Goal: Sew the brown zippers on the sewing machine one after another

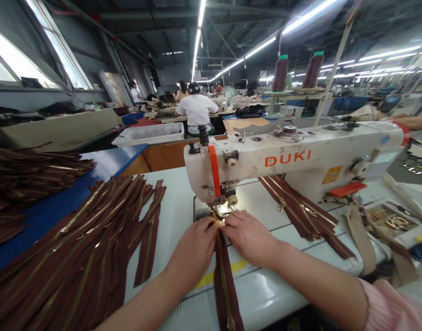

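A brown zipper (225, 280) with gold teeth runs from under the needle area of the white sewing machine (245, 158) toward me and over the table's front edge. My left hand (199, 243) pinches it from the left, just before the presser foot (224, 209). From the right, my right hand (247, 234) presses its closed fingers on the same zipper end, close to the foot. The fingertips of both hands nearly meet there and partly hide the zipper's end. A gold slider shows near the zipper's lower end.
Many brown zippers (90, 239) lie heaped on the left. More zippers (296, 207) rest right of the needle, under the machine arm. A parts tray (391, 220) with metal pieces stands at the right. Thread cones (280, 76) rise behind. A person in white (197, 110) sits ahead.
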{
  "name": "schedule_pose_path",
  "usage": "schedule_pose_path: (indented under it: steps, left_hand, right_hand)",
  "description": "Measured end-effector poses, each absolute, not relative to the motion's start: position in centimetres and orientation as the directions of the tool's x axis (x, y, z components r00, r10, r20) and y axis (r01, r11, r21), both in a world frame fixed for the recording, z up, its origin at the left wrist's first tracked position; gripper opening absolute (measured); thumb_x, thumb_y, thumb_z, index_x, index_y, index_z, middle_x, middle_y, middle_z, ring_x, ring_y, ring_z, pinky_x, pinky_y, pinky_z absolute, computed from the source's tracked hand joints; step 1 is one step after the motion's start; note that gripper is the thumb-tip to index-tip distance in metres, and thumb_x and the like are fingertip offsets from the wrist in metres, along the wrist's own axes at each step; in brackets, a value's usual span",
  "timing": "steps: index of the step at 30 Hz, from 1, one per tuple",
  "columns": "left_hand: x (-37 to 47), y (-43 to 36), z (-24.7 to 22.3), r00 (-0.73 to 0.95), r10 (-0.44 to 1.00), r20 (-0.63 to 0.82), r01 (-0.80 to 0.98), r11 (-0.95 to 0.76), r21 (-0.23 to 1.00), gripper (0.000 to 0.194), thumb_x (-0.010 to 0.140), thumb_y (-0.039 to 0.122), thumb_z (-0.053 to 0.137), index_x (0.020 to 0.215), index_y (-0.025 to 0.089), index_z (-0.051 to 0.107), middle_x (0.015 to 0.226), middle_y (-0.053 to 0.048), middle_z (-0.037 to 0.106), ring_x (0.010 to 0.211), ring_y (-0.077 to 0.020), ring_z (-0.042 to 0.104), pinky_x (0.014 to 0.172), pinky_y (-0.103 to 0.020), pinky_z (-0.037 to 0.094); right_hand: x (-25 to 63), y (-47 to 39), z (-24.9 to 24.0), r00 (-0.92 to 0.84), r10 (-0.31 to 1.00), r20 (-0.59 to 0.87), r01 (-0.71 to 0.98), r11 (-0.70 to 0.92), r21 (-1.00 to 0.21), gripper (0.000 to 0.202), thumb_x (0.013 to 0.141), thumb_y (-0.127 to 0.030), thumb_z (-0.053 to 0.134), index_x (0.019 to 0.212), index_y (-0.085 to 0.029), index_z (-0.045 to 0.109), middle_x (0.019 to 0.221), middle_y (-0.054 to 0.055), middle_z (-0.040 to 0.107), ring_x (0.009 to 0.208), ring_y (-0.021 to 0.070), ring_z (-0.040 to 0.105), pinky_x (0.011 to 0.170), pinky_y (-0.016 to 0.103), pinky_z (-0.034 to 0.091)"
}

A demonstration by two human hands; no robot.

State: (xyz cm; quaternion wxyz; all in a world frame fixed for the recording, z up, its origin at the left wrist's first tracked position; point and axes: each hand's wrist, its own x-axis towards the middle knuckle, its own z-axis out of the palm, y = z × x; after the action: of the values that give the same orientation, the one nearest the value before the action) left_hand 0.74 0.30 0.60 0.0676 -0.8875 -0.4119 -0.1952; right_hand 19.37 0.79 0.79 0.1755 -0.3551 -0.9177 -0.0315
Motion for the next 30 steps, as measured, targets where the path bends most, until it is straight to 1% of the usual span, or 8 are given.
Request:
schedule_pose_path:
  steps: [3, 7, 18, 21, 25, 30]
  left_hand:
    - [0.8, 0.2, 0.7, 0.597, 0.696, 0.399, 0.754, -0.657, 0.019, 0.032, 0.083, 0.003, 0.042, 0.107, 0.014, 0.059, 0.104, -0.011, 0.064, 0.097, -0.0239, 0.062, 0.087, -0.042, 0.054]
    - [0.8, 0.1, 0.8, 0.591, 0.700, 0.401, 0.760, -0.649, 0.012, 0.030, 0.085, 0.004, 0.043, 0.108, 0.014, 0.059, 0.104, -0.011, 0.064, 0.095, -0.0244, 0.062, 0.086, -0.043, 0.054]
    - [1.1, 0.2, 1.3, 0.572, 0.756, 0.317, 0.776, -0.625, 0.090, 0.029, 0.085, 0.006, 0.044, 0.109, 0.015, 0.058, 0.100, -0.009, 0.061, 0.093, -0.0232, 0.059, 0.087, -0.042, 0.051]
    - [1.1, 0.1, 1.6, 0.577, 0.758, 0.304, 0.777, -0.624, 0.082, 0.029, 0.085, 0.006, 0.044, 0.108, 0.015, 0.058, 0.100, -0.009, 0.061, 0.093, -0.0233, 0.059, 0.087, -0.043, 0.051]
    - [1.1, -0.1, 2.0, 0.582, 0.765, 0.275, 0.782, -0.620, 0.068, 0.025, 0.085, 0.006, 0.043, 0.102, 0.015, 0.059, 0.099, -0.009, 0.061, 0.091, -0.0237, 0.059, 0.086, -0.042, 0.051]
    - [1.4, 0.3, 2.3, 0.598, 0.773, 0.212, 0.784, -0.619, 0.049, 0.024, 0.086, 0.005, 0.041, 0.100, 0.013, 0.059, 0.099, -0.011, 0.060, 0.091, -0.0255, 0.058, 0.086, -0.046, 0.050]
  right_hand:
    - [19.4, 0.8, 0.7, -0.679, 0.642, 0.357, 0.664, 0.744, -0.075, 0.018, 0.091, -0.013, 0.050, 0.104, -0.014, 0.063, 0.093, 0.008, 0.061, 0.093, 0.0220, 0.048, 0.082, 0.037, 0.041]
    - [19.4, 0.7, 0.8, -0.679, 0.635, 0.368, 0.662, 0.747, -0.067, 0.017, 0.091, -0.014, 0.051, 0.103, -0.014, 0.063, 0.092, 0.007, 0.061, 0.091, 0.0217, 0.049, 0.081, 0.036, 0.042]
    - [19.4, 0.7, 1.0, -0.684, 0.645, 0.341, 0.668, 0.741, -0.064, 0.016, 0.093, -0.015, 0.050, 0.102, -0.013, 0.063, 0.093, 0.007, 0.061, 0.091, 0.0217, 0.049, 0.082, 0.036, 0.042]
    - [19.3, 0.6, 1.2, -0.688, 0.642, 0.339, 0.667, 0.743, -0.054, 0.016, 0.093, -0.015, 0.050, 0.100, -0.013, 0.063, 0.092, 0.007, 0.061, 0.090, 0.0215, 0.049, 0.082, 0.036, 0.042]
    - [19.3, 0.4, 1.2, -0.701, 0.631, 0.333, 0.657, 0.752, -0.041, 0.013, 0.091, -0.014, 0.051, 0.097, -0.013, 0.063, 0.091, 0.006, 0.061, 0.089, 0.0209, 0.050, 0.083, 0.035, 0.042]
    - [19.3, 0.4, 1.0, -0.706, 0.626, 0.331, 0.653, 0.756, -0.037, 0.013, 0.092, -0.014, 0.051, 0.097, -0.013, 0.063, 0.092, 0.007, 0.062, 0.092, 0.0212, 0.050, 0.084, 0.035, 0.041]
